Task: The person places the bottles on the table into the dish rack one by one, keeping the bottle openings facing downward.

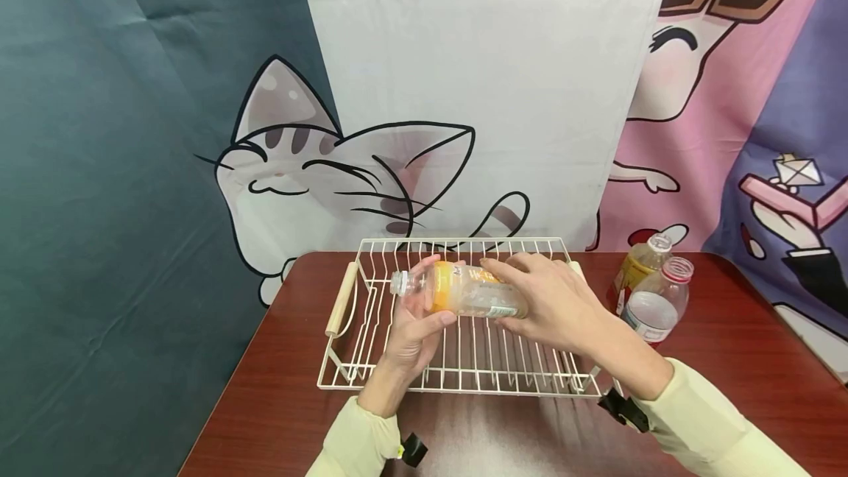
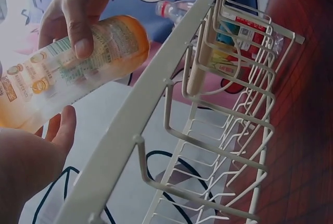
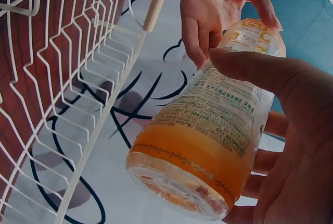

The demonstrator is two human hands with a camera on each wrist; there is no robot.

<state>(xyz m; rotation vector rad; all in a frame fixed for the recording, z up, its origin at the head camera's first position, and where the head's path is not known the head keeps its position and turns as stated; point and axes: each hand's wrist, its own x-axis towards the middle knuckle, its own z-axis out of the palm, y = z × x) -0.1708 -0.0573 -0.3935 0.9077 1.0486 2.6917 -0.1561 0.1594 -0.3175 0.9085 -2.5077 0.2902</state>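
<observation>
A see-through plastic bottle (image 1: 480,290) with an orange and white label lies sideways in the air over a white wire dish rack (image 1: 505,381). Its capless neck points left. My left hand (image 1: 412,330) holds the neck half from beneath, thumb on the near side. Around the base half, my right hand (image 1: 553,300) grips from above and behind. The right wrist view shows the orange bottom end of the bottle (image 3: 192,146) and my right thumb across its label. Fingers of my left hand (image 3: 216,13) are at the other end there.
Two more capless plastic bottles stand right of the rack: one with a yellow and red label (image 1: 639,267), another with a red-rimmed mouth (image 1: 662,300). The rack has a wooden handle (image 1: 341,299) on its left side. Beneath is a reddish-brown table (image 1: 265,389); a printed curtain (image 1: 477,57) hangs behind.
</observation>
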